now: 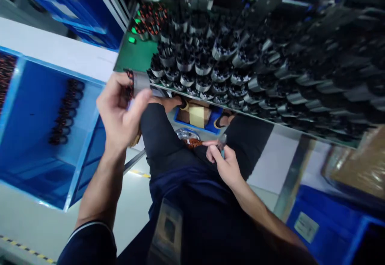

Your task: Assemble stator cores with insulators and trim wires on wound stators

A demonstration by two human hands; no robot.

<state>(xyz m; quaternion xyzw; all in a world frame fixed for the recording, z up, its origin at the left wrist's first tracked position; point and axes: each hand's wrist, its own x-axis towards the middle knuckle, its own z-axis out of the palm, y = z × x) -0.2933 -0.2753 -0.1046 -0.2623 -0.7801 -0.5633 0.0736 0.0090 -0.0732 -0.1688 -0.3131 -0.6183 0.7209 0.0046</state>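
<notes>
My left hand [120, 108] grips a metal ring part [140, 82] with reddish copper-coloured windings, at the left front corner of the green bench top [136, 56]. In my right hand [224, 158], low over my lap, is a small tool [222, 140] with a grey tip and a bit of teal; its exact kind is hard to make out. Rows of metal rings with black inserts [203, 66] stand packed on the bench top, just right of my left hand. At its back left corner sit parts with copper windings [150, 20].
On the left, a blue bin [30, 128] holds a row of wound parts [66, 112]. Below the bench are a small blue tray [213, 122] with cardboard and a round metal dish [185, 133]. Another blue bin [327, 225] stands at lower right. Dark machinery [270, 0] lies behind.
</notes>
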